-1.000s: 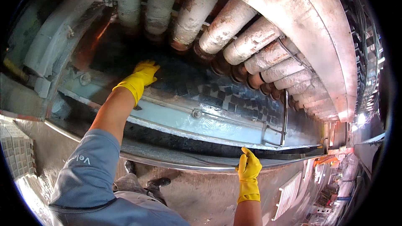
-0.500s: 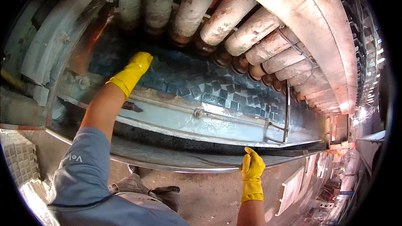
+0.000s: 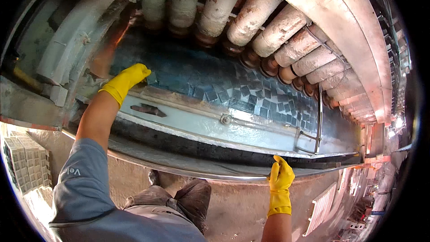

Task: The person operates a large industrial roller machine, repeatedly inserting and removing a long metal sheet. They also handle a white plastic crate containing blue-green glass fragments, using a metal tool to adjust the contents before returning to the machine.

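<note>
1. Machine bed (image 3: 174,58): runs L to R, looks dark & wet, esp. at L.
2. Dark sq. tiles (image 3: 251,99): lie flat on bed, mostly ctr to R, at mixed angles; some touching, some w/ pale gaps btwn.
3. Lone dark pc. (image 3: 152,78): lies at bed's near edge, L of main cluster.
4. Pale ledge (image 3: 192,114): runs along bed's near side, shines approx. mid-length.
5. Dark pointed pc. (image 3: 148,110): lies on ledge, L part; too unclear to ID.
6. Round fitting (image 3: 225,119): sits on ledge, approx. mid.
7. Floor (image 3: 237,197): looks brownish; bears pale slatted panel (image 3: 321,208) at R, stacked light crates (image 3: 27,157) far L.
</note>
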A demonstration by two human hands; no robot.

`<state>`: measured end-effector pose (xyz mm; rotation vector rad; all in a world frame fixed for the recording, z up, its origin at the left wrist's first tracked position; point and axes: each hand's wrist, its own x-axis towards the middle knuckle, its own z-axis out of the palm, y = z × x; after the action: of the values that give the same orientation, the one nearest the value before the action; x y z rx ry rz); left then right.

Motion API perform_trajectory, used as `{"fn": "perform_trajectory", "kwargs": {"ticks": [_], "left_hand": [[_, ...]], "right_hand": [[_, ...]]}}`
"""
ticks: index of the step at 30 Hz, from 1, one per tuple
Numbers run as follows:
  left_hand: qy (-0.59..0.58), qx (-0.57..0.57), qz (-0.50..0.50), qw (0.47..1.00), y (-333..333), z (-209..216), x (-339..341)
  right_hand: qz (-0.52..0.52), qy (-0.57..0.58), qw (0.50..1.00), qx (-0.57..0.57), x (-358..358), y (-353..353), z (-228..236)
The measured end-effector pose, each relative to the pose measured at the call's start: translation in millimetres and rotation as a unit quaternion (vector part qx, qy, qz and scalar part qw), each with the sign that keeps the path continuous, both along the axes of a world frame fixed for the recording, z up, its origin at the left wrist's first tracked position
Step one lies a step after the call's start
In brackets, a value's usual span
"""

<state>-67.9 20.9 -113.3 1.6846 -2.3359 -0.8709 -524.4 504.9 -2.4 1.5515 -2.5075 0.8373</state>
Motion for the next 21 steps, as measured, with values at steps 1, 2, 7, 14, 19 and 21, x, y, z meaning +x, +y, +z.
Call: {"fn": "perform_trajectory", "kwargs": {"ticks": [1, 2, 7, 14, 19, 21], "left_hand": [[0.008, 0.034, -0.003, 0.999, 1, 7, -4], [0.011, 0.016, -0.007, 1.0, 3, 5, 0], [-0.034, -0.111, -0.004, 0.993, -11, -12, 4], [-0.132, -0.07, -0.128, 0.98, -9, 13, -25], [-0.292, -0.05, -0.284, 0.912, -29, 26, -50], [-0.314, -0.065, -0.293, 0.901, -36, 20, -54]], "right_hand": [[0.005, 0.009, 1.0, -0.024, 0, 1, 0], [0.016, 0.016, 0.999, -0.045, 0, -1, -1], [0.0, -0.014, 1.0, 0.005, 0, -15, 5], [0.003, -0.012, 1.0, 0.006, -12, -47, 20], [-0.026, -0.041, 0.998, 0.04, -20, -66, 23], [0.023, 0.006, 1.0, 0.019, -27, -79, 24]]}}
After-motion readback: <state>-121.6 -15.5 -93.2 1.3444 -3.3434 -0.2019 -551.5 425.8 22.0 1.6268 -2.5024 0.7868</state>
